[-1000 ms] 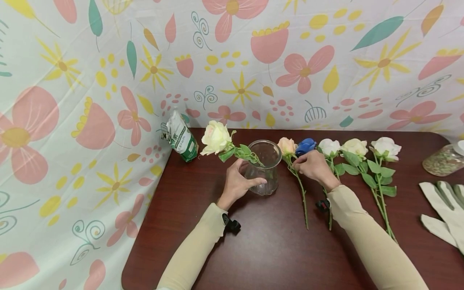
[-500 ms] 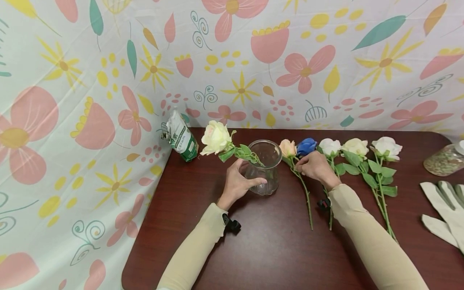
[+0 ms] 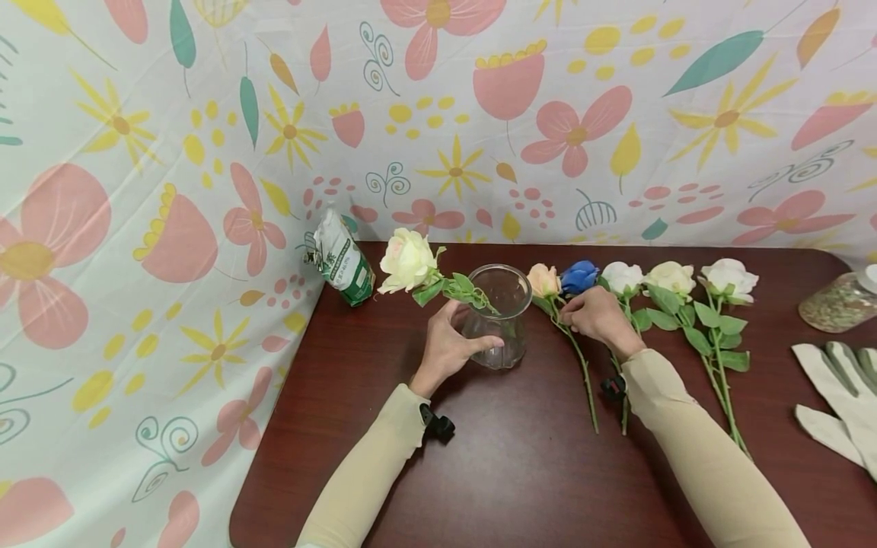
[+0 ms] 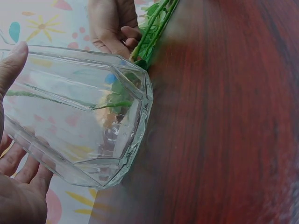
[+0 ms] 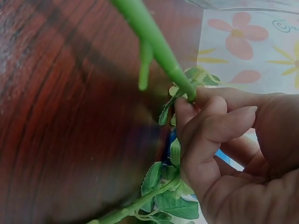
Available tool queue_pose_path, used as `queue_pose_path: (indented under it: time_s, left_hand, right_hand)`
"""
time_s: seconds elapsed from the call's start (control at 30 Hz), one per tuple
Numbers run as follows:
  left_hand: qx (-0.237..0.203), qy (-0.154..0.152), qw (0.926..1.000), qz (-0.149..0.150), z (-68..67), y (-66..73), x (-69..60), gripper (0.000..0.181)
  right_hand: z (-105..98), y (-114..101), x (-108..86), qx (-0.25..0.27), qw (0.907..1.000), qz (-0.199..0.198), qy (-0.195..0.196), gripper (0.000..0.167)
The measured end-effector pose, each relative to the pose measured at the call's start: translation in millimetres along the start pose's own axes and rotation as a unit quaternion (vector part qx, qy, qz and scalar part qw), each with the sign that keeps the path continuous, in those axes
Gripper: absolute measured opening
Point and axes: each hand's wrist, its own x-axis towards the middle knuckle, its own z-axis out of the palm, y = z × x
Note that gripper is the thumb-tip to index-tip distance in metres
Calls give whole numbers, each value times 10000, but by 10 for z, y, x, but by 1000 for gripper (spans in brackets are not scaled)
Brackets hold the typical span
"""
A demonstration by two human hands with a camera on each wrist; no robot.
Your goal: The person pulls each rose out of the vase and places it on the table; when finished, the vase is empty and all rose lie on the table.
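Observation:
My left hand grips a clear glass vase around its side, thumb in front. A cream rose leans left out of the vase, its stem visible through the glass in the left wrist view. My right hand pinches a peach rose by its stem just below the bloom; the green stem between the fingertips shows in the right wrist view. Beside that hand lies a blue rose, its stem partly hidden by the hand and forearm.
White roses and another cream rose lie to the right on the dark wooden table. Farther right are a jar and work gloves. A green-and-white bag stands back left, near the patterned cloth.
The lower end of the peach rose's stem has swung to the right, and my right hand has shifted slightly right. My left hand and the vase have stayed put.

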Motion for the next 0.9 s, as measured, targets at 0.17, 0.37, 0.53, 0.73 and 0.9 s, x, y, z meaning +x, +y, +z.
queue_pose_path:
  time_s: [0.17,0.37,0.53,0.73,0.9]
  left_hand:
    - [-19,0,10000,-28,1,4,-9,73]
    - [-40,-25,10000,-28,3,9,-4,73]
    - [-31,-22,10000,-20,3,12,1,74]
    - [-31,-19,10000,-9,3,4,2,74]
    - [-7,-19,10000,-6,4,1,3,73]
  right_hand:
    - [0,-15,-22,-119,9999,-63,18,21]
    - [-8,-21,-31,-210,9995,-221,-2,22]
    - [-12,-31,-50,-221,9994,-248,-44,23]
    - [-30,-56,-82,-170,9996,-234,-61,26]
    - [-79,-115,-150,-59,9995,-289,122,29]
